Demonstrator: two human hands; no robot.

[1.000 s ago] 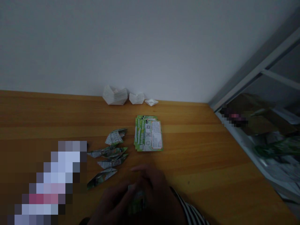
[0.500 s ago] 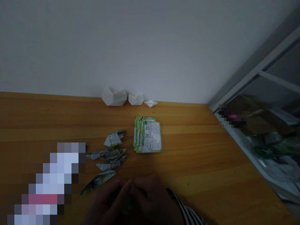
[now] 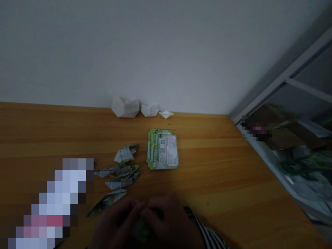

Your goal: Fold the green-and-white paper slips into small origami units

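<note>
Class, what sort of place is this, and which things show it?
Probably an indoor work table, though whether at home or school I cannot tell: a wooden tabletop against a plain wall, with cards and folded papers on it.

Dim light around me, a plain pale wall [image 3: 178,52] at twelve o'clock, a wood-grained tabletop [image 3: 220,155] running towards six, a crossbarred white frame [image 3: 298,65] at two, a pale ledge [image 3: 302,200] at four.

The left hand [image 3: 115,221] and right hand [image 3: 169,218] are close together, low down. Their fingers curl in, with the tips right by each other. The right arm [image 3: 192,233] has a striped sleeve [image 3: 207,233].
</note>
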